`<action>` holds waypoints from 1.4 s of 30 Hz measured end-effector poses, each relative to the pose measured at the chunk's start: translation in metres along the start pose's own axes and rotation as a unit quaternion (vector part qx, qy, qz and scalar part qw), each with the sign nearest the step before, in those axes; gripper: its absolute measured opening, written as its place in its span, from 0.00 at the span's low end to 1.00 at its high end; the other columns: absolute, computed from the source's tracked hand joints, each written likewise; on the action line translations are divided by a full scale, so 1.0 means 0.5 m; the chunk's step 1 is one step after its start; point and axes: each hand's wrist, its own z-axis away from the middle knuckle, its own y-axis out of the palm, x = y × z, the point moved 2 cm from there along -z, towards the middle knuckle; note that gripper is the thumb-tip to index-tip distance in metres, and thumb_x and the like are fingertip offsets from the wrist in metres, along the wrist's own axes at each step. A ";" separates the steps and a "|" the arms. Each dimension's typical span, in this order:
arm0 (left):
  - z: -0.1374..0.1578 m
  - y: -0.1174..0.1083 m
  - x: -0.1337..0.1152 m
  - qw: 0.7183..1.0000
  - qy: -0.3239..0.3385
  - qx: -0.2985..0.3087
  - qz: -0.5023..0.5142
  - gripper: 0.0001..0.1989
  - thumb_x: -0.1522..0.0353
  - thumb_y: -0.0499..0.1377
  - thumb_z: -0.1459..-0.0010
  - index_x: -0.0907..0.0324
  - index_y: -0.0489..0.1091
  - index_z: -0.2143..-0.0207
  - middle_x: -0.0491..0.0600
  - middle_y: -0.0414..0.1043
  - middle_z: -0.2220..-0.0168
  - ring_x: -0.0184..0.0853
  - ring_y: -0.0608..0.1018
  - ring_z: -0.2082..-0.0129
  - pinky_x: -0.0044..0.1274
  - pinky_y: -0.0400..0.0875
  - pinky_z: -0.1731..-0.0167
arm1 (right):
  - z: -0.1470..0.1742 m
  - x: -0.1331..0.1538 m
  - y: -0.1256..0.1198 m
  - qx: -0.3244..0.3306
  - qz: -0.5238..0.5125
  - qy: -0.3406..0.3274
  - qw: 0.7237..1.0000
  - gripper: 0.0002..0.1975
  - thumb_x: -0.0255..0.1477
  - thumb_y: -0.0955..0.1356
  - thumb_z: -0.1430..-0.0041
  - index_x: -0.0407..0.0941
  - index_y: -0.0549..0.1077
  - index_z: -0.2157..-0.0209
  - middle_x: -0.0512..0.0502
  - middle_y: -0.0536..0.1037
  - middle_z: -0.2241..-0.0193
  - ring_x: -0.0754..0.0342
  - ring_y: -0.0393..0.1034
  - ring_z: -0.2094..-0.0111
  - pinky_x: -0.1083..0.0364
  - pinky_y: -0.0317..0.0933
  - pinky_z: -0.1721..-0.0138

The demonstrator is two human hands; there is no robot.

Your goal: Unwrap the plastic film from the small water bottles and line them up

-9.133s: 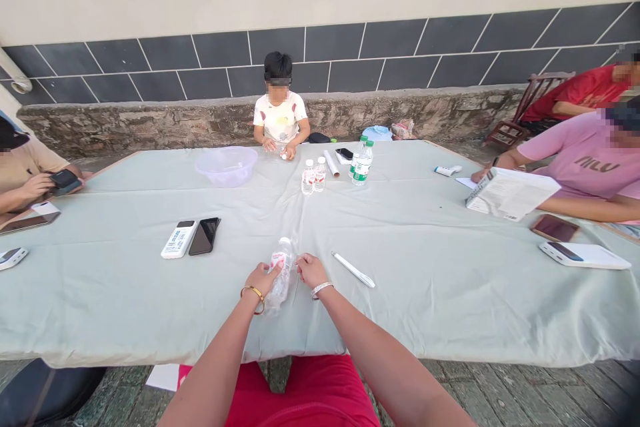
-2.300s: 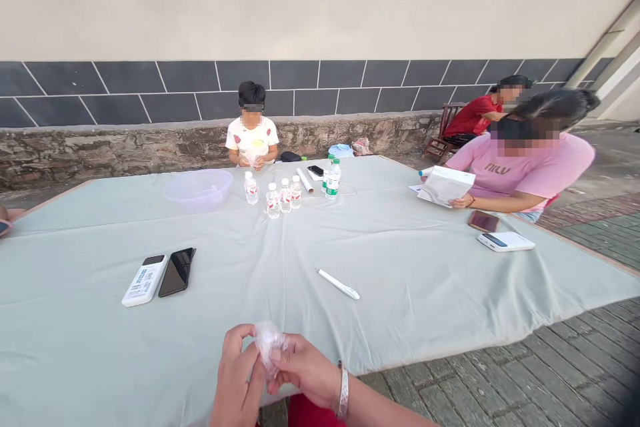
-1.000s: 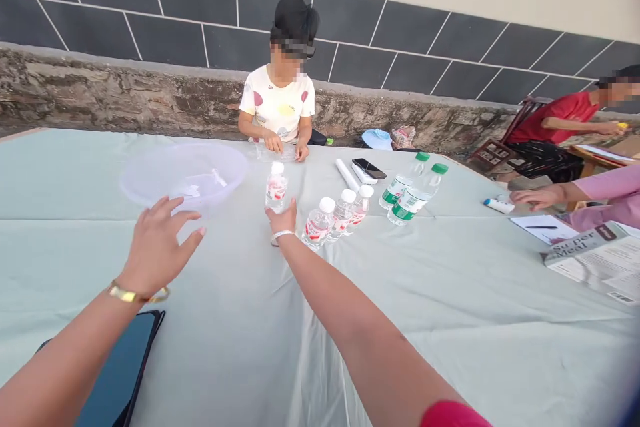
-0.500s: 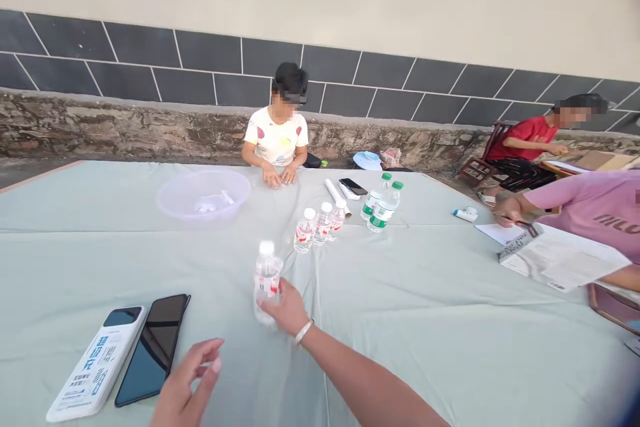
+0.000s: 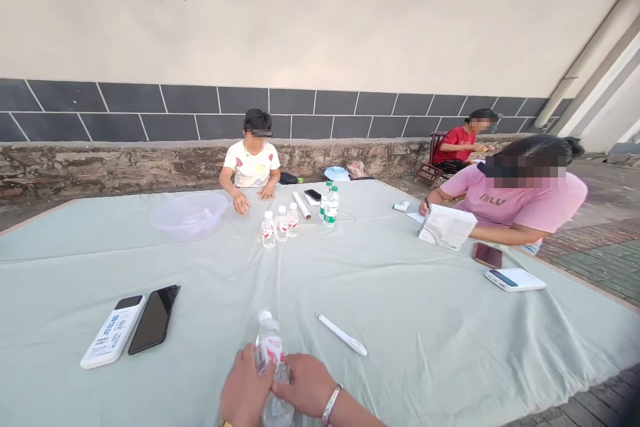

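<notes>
Between my two hands, near the table's front edge, a clear plastic water bottle (image 5: 271,340) with a white cap and a pink-red label leans slightly. My left hand (image 5: 247,387) is wrapped round its left side, thumb across the front. On its right side, my right hand (image 5: 309,383), with a bracelet at the wrist, grips it too. A white pen (image 5: 342,334) lies on the cloth to the right of the bottle. Left of my hands rest a black phone (image 5: 155,320) and a white power bank (image 5: 113,333), side by side.
Three similar small bottles (image 5: 281,224) stand mid-table, with two green-capped bottles (image 5: 331,207) behind to the right. A purple basin (image 5: 190,233) sits at the far left. One person (image 5: 251,163) sits opposite; another (image 5: 520,193) writes at the right beside a white box (image 5: 447,227).
The bottle has come nearer to me, and my left hand has closed on it beside my right. My view has tilted up and shifted right, bringing the white pen into sight.
</notes>
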 end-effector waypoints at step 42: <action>0.019 0.004 0.113 0.988 0.032 -0.125 0.080 0.16 0.66 0.41 0.39 0.57 0.67 0.67 0.52 0.75 0.67 0.39 0.76 0.66 0.27 0.67 0.64 | 0.052 -0.181 -0.074 -0.149 -0.064 0.054 0.985 0.18 0.32 0.58 0.39 0.43 0.69 0.51 0.43 0.76 0.62 0.51 0.69 0.63 0.54 0.60 0.61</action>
